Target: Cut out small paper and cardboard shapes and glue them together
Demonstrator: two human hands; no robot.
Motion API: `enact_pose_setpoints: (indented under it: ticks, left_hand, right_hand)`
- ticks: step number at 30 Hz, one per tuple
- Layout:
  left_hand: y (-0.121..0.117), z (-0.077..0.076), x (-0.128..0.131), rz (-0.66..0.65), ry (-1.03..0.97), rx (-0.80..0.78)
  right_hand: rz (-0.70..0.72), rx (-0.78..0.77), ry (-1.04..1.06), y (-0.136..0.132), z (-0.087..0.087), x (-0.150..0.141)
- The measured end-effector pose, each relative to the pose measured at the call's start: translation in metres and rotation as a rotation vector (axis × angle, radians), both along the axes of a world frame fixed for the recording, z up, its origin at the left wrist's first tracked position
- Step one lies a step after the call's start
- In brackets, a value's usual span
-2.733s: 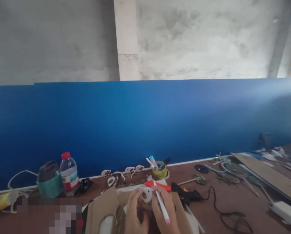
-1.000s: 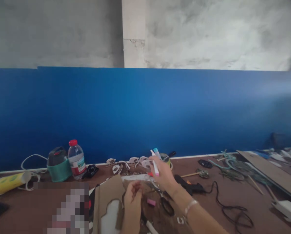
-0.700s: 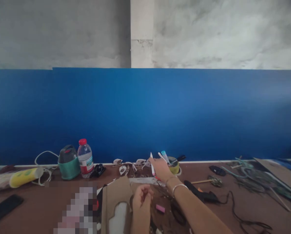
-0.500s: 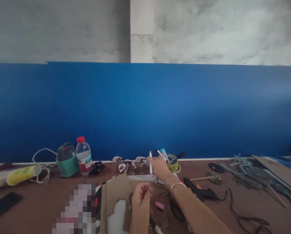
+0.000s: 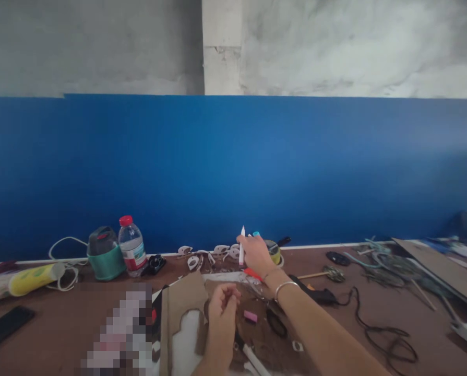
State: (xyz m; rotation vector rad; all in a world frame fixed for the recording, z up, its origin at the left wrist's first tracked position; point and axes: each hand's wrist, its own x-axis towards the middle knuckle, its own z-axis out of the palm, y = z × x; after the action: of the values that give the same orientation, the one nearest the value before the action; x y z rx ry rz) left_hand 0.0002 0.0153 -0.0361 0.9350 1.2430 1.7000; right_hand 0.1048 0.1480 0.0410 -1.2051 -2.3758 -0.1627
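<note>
My right hand, with a silver bangle on its wrist, reaches to the back of the table. Its fingers are closed round a white marker, which stands nearly upright. Just behind that hand is a yellow-green holder with a light-blue-capped item in it, partly covered. Nearer to me, my left hand hovers beside a cut piece of brown cardboard. Its fingers are curled inward, and what they hold, if anything, is hidden. A pink cap-like piece lies to its right.
Several white-and-dark curved pieces lie along the back edge. On the left stand a red-capped bottle and a teal container, with a phone in front. A black cord and a cardboard sheet lie on the right.
The view has shifted slightly. My right hand, holding the white marker, has shifted a little and now covers more of the holder. A red-orange item shows beneath its wrist. My left hand stays curled.
</note>
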Motion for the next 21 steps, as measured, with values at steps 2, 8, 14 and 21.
enact_pose_setpoints:
  ticks: [2, 8, 14, 21]
  left_hand:
    - [-0.001, 0.0, 0.0, -0.013, 0.103, 0.016]
    - [-0.012, 0.007, 0.005, -0.114, 0.752, 0.159]
    - [-0.022, 0.01, 0.008, -0.016, 1.171, 0.163]
    - [-0.017, 0.016, -0.001, -0.053, 1.106, 0.144]
  right_hand:
    - [-0.03, 0.002, 0.106, -0.014, 0.006, 0.01]
    - [0.036, -0.278, 0.947, -0.093, -0.007, 0.047]
    - [-0.079, -0.282, 1.08, -0.136, -0.039, 0.053]
    - [0.002, -0.276, 1.122, -0.136, -0.043, 0.047]
